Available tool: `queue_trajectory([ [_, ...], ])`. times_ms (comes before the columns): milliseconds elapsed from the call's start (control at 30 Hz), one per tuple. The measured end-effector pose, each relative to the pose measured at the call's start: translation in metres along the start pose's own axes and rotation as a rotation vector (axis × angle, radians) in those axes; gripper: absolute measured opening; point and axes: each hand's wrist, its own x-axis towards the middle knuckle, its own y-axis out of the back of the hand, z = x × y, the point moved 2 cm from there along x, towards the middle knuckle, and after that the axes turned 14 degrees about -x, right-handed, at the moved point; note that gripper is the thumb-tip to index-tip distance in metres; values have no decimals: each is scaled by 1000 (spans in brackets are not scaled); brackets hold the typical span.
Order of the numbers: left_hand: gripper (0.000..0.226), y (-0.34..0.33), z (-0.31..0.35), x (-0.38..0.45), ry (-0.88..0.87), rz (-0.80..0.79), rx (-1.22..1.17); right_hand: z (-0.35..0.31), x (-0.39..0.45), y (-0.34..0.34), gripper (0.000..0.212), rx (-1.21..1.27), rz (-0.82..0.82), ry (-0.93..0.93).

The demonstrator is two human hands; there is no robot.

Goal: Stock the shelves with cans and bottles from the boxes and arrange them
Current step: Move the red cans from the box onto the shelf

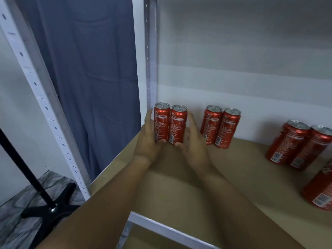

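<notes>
Nearest the camera, the white front rail (172,230) of the shelf crosses under two bare forearms that reach forward over the tan shelf board (242,177). At the far right edge, close in, one red can (318,191) leans into view, partly cut off. Further along the right side stands a pair of red cans (298,144), touching each other. Towards the back left corner, the left hand (149,139) and right hand (195,141) cup a pair of upright cans between them: the left hand's grip is partly open, palm and fingers against the outer side of the left can (161,121) with the thumb at its base, and the right hand's grip is likewise partly open around the right can (177,124). These two cans touch each other and stand on the board just beside the rear upright post (150,56). Just to their right, apart from them, another pair of cans (220,126) stands near the white back wall (242,60).
</notes>
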Motion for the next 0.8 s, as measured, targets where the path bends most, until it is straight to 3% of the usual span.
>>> queue_trajectory([
  [133,56,2,12,-36,69,44,83,-5,-36,11,71,-149,-64,-87],
  [300,40,1,23,-100,46,-84,180,-25,-95,34,53,-240,-43,-98],
  [467,7,-2,46,-187,-32,-85,116,-47,-176,64,42,-209,-44,-107],
  [633,5,-13,33,-276,-183,-78,82,-45,-254,75,24,-148,139,14],
  [800,7,-58,-103,-347,184,-248,110,38,-346,22,21,-209,-20,-134],
])
